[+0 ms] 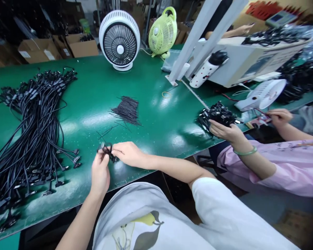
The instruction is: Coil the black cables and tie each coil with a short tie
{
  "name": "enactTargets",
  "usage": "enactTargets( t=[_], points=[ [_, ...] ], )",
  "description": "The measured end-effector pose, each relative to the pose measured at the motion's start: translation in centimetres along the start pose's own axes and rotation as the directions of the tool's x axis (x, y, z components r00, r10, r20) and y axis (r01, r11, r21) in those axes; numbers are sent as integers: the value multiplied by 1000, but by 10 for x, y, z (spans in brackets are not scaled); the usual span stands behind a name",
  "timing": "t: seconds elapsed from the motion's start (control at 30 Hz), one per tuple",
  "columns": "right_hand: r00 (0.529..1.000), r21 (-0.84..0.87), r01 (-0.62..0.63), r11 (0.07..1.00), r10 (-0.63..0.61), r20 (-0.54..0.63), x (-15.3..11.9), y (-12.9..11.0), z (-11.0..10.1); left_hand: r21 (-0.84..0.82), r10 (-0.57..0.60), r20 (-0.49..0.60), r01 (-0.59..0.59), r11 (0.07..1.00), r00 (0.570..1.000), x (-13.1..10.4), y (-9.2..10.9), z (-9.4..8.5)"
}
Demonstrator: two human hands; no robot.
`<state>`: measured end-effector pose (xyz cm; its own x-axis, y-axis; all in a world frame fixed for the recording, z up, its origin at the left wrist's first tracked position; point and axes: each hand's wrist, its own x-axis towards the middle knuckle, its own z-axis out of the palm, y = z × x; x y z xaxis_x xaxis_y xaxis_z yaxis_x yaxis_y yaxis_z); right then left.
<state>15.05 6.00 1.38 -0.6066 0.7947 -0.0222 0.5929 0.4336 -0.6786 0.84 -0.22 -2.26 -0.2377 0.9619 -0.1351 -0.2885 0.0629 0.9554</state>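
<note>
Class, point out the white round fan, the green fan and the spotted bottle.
White round fan (120,49): head view, central hub.
Green fan (160,37): head view, front grille.
Spotted bottle (203,73): head view, white body.

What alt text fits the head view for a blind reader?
Left hand and right hand hold a small black cable bundle at a green table. Cables lie at left, thin black strips ahead; a co-worker's hand touches more cables at right.

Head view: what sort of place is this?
Likely a cable assembly workshop: piled black cables on a green bench, a bunch of thin strips, and a co-worker's hand at another cable heap.
</note>
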Motion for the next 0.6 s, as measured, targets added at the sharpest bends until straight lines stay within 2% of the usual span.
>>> enactTargets(
  t=[0.03, 0.1, 0.17, 0.23, 0.3, 0.37, 0.43, 0.5, 0.53, 0.6],
  points=[
    [999, 104, -33, 994, 35, -12, 0, 4, 0, 121, 66, 57, -73, 990, 996, -1, 2, -4],
    [994, 237, -91, 967, 101, -29, -2, 10, -1, 393, 131, 230, -216, 894, 964, -2, 2, -13],
    [989, 266, -92, 960, 119, -87, -7, 12, -3, 552, 76, 341, -265, 790, 937, -1, -1, -20],
    [989, 227, -11, 974, 44, -141, -14, 8, -2, 546, -22, 305, -156, 823, 952, 3, -2, -23],
    [988, 164, 98, 981, -76, -137, -20, 3, 1, 375, -114, 226, 21, 927, 967, 7, 2, -23],
    [985, 130, 147, 981, -134, -105, -24, 1, 5, 182, -116, 232, 74, 980, 966, 6, 12, -21],
    [987, 113, 124, 986, -111, -115, -25, 2, 6, 179, -28, 330, -33, 983, 944, -1, 22, -19],
    [985, 80, 105, 991, -92, -147, -25, 6, 4, 322, 18, 446, -180, 929, 895, -11, 28, -16],
    [982, 53, 113, 992, -103, -161, -25, 7, 3, 400, 13, 476, -230, 887, 880, -16, 28, -15],
    [975, -5, 134, 991, -133, -176, -26, 9, 2, 506, -19, 461, -245, 827, 887, -21, 22, -12]
  ],
)
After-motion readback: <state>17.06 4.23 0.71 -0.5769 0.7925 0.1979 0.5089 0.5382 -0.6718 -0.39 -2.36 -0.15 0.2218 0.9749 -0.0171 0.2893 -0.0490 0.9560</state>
